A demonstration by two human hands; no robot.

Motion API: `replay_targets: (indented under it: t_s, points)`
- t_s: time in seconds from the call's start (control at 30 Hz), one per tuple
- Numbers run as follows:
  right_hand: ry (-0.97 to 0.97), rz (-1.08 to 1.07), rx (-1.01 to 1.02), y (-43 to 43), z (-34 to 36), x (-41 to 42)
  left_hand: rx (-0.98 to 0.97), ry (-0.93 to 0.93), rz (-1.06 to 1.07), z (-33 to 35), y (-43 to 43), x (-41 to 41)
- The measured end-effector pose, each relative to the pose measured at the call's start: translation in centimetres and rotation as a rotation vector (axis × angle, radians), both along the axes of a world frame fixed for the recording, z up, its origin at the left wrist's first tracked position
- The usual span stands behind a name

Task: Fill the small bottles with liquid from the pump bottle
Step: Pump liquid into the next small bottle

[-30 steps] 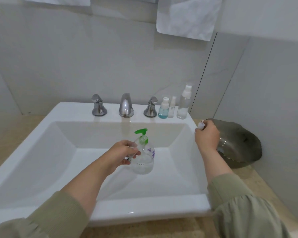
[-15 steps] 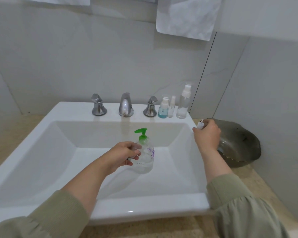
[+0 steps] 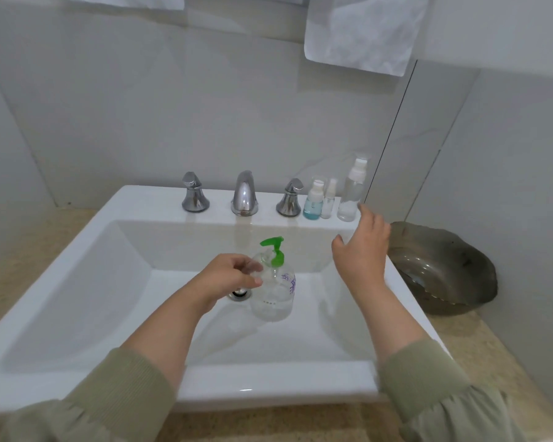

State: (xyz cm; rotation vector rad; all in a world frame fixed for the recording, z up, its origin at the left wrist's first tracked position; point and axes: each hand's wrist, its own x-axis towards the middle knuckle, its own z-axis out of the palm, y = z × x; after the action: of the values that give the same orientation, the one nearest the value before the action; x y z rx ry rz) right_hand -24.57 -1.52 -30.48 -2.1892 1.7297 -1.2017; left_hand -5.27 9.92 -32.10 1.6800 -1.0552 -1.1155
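"Where is the pump bottle [image 3: 274, 296]?"

"Upright in the basin of the sink [image 3: 77, 282], just beside the drain [image 3: 239, 294]."

"And the left hand [image 3: 230, 277]?"

"Its grip is curled round a small clear bottle [image 3: 258, 265], held against the pump bottle under the green nozzle; blur hides the detail."

"The right hand [image 3: 363, 245]?"

"Its grip is spread wide and holds nothing. One fingertip is just beside the tall bottle [image 3: 351, 194] on the sink's back ledge; contact cannot be told. The blue bottle [image 3: 313, 202] and the tiny spray bottle [image 3: 328, 200] stand next to it. A grey bowl [image 3: 444, 272] sits on the desk [image 3: 479, 352] to the right."
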Motion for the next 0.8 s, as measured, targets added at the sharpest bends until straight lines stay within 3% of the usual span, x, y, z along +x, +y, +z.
replay_targets:
  t_s: [0.1,0.27,0.4,0.53,0.67,0.8]
  points:
    - [-0.126,0.185,0.101,0.4,-0.6,1.2,0.01,-0.068,0.107,0.2,0.1,1.1]
    - [-0.246,0.333,0.319,0.3,-1.0,3.1,0.068,-0.382,0.226,-0.6,-0.5,1.8]
    - [-0.454,0.409,0.636,0.2,-1.3,5.2,0.045,-0.505,0.248,-1.2,-1.4,1.3]
    - [-0.518,0.518,0.904,-0.2,-1.6,6.4,-0.047,-0.539,0.246,-1.2,-2.0,0.7]
    - [-0.464,0.681,0.922,-0.4,-2.1,6.2,-0.087,-0.561,0.232,-1.4,-2.2,0.5]
    - [-0.451,0.665,0.827,-1.0,-2.4,5.6,-0.107,-0.555,0.214,-1.3,-2.2,0.0]
